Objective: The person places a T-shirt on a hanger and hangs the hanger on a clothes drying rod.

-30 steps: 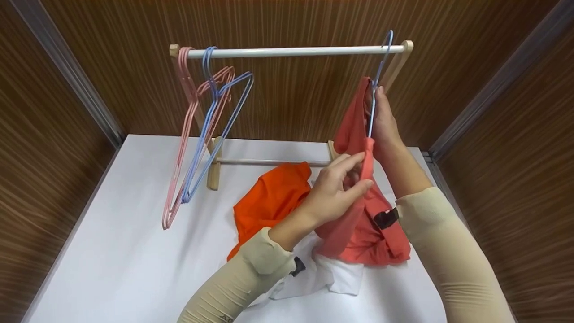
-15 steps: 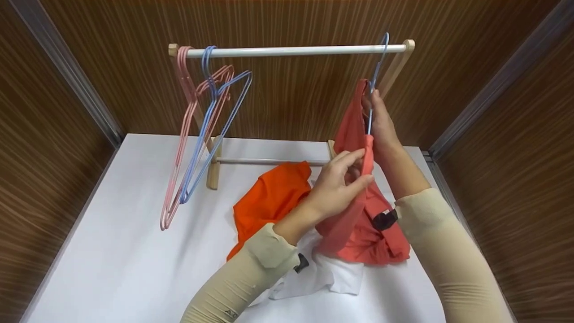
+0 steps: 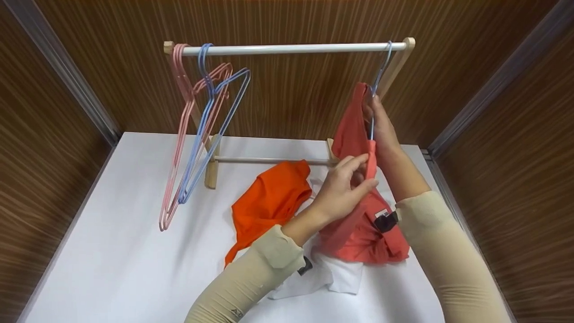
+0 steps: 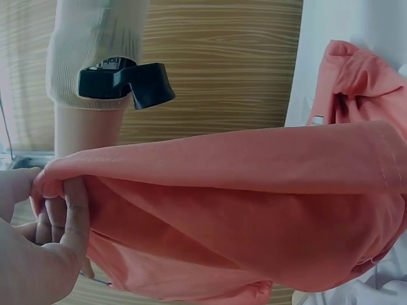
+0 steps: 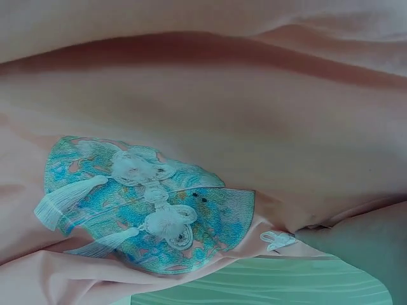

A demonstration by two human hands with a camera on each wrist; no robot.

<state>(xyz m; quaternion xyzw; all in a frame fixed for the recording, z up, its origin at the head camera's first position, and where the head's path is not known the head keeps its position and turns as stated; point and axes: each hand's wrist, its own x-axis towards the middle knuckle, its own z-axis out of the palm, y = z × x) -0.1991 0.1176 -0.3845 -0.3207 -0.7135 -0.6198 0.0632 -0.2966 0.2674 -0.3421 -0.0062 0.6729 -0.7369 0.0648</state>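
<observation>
Left hand (image 3: 343, 186) has the red shirt (image 3: 361, 220) pinched by its edge, thumb and fingers nearly together, below where the blue hanger (image 3: 371, 129) disappears inside. Right hand (image 3: 384, 132) is beside the hanger, can't tell its grip.

A booth-like workspace is suggested by brown wood-grain walls (image 3: 291, 98), grey metal corner strips (image 3: 67, 72) and a flat white bench (image 3: 112, 251).

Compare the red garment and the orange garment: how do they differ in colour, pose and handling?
The red garment is coral red; the orange garment is bright orange. The red garment is partly lifted, while the orange garment lies crumpled, low down. The left hand pinches the red garment's edge; no hand grips the orange garment. Both are soft, creased cloth.
</observation>
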